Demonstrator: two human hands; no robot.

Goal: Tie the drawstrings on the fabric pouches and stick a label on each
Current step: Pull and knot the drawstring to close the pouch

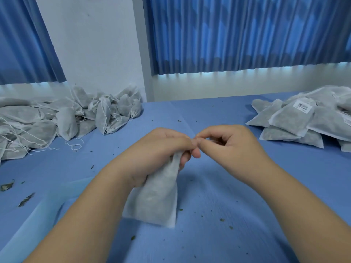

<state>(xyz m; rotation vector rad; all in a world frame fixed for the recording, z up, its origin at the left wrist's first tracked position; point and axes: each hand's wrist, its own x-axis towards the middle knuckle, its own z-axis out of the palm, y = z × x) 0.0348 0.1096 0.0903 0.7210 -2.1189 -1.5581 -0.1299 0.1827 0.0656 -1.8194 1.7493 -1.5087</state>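
Head view: left hand [161, 149] grips pouch [157, 202], well apart from labelled pile [303, 122].

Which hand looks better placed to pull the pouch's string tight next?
Probably the right hand: its fingertips pinch at the mouth of the pouch, though the string is hidden. The left hand grips the neck, steadying it.

Occlusions and unreadables, head view.
Pouch [155, 202] neck buried inside left hand [161, 149]; whatever right hand [228, 141] pinches is too fine to see (fingertips meet). Label [303, 106] print unreadable. Left pile [38, 126] and right pile [303, 126] cut by frame edges; pouch bottom blurred.
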